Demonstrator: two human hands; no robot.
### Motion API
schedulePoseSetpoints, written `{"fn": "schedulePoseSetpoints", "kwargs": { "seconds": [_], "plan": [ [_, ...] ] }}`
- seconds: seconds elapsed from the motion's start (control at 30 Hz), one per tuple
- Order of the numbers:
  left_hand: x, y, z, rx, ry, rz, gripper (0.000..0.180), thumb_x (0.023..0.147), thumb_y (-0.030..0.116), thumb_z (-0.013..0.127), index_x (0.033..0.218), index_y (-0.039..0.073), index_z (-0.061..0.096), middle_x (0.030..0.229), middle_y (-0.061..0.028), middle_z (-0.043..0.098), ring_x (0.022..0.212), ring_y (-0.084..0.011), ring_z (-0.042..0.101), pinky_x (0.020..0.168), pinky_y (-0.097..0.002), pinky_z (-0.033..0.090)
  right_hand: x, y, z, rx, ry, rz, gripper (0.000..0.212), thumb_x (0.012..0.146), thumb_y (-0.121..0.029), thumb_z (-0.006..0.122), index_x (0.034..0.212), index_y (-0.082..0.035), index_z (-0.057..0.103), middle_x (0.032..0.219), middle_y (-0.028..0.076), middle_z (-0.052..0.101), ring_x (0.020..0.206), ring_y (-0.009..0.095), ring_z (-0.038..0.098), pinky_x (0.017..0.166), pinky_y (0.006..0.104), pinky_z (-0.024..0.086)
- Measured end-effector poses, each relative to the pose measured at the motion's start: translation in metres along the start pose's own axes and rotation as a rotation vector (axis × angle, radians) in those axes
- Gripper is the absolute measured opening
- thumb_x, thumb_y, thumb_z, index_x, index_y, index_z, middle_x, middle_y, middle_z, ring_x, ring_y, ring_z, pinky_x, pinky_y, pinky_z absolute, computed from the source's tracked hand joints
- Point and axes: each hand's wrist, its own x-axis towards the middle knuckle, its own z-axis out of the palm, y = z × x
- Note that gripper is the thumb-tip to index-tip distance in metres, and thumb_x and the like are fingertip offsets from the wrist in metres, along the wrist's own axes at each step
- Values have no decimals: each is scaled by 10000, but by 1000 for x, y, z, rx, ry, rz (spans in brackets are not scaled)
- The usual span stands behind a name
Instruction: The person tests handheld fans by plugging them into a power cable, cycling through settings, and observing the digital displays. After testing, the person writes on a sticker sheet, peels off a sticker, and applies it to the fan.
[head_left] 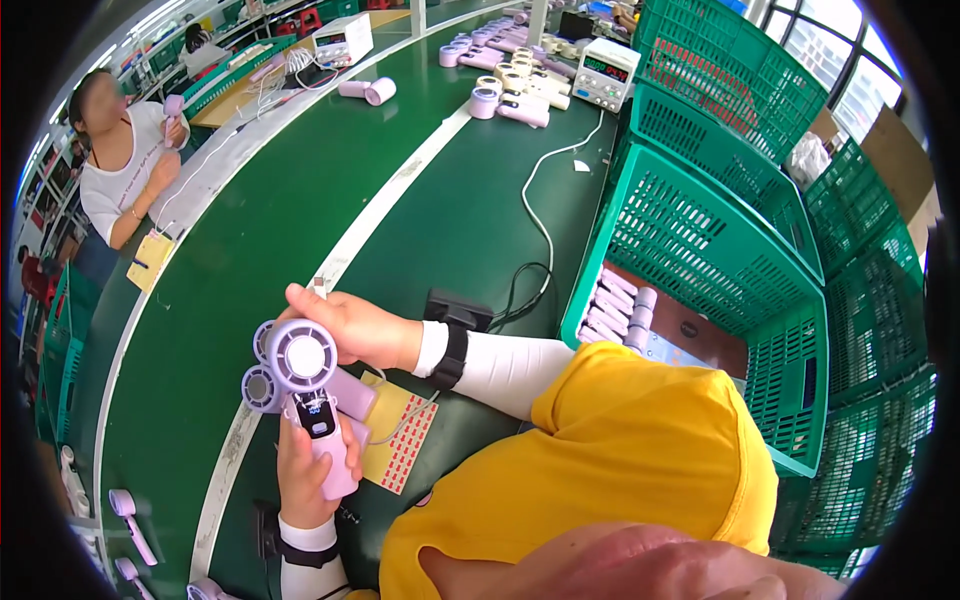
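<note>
A lilac handheld fan (pixel 305 358) with a round head and a lit dark display is gripped by its handle in my left hand (pixel 303 470). Beside the fan's head, my right hand (pixel 350 325) is closed, its fingertips partly hidden behind that head. A small pale piece (pixel 319 286) shows by its thumb; I cannot tell what it is. Just behind the held fan lie other lilac fans (pixel 261 388), partly covered. Under them is a yellow sheet with rows of red marks (pixel 402 440). A thin white cable (pixel 412 424) runs across the sheet.
Green crates (pixel 700 220) stand at the right, one with several lilac fan parts (pixel 617 310) inside. A power supply (pixel 604 76) and many fans (pixel 515 85) occupy the far table. More fans (pixel 130 520) lie lower left. Across the green table, another person (pixel 125 160) holds a fan.
</note>
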Motion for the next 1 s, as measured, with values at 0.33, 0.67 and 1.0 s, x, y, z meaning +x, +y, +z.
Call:
{"fn": "schedulePoseSetpoints", "kwargs": {
  "seconds": [0.33, 0.67, 1.0],
  "plan": [
    [-8, 8, 8, 162, 111, -17, 414, 960, 280, 492, 1234, 23, 320, 957, -136, 524, 670, -213, 601, 537, -320, 536, -1, 0, -2, -523, 100, -247, 424, 1017, -327, 373, 905, -15, 638, 838, 78, 655, 768, 156, 597, 735, 295, 483],
    [-13, 3, 5, 155, 174, 92, 529, 881, 253, 558, 1280, 4, 317, 1012, -149, 508, 713, -187, 565, 574, -287, 515, 6, 16, -12, -858, 209, -256, 275, 820, -166, 579, 992, 47, 555, 916, 239, 615, 871, 371, 608, 780, 400, 478],
    [-18, -9, -18, 195, 422, 239, 504, 853, 139, 494, 1298, 17, 292, 1016, -157, 536, 719, -204, 558, 610, -328, 501, 30, 16, -45, -945, 361, -502, 323, 896, -287, 555, 854, 32, 578, 798, 238, 579, 789, 381, 578, 726, 425, 468]
  ]
}}
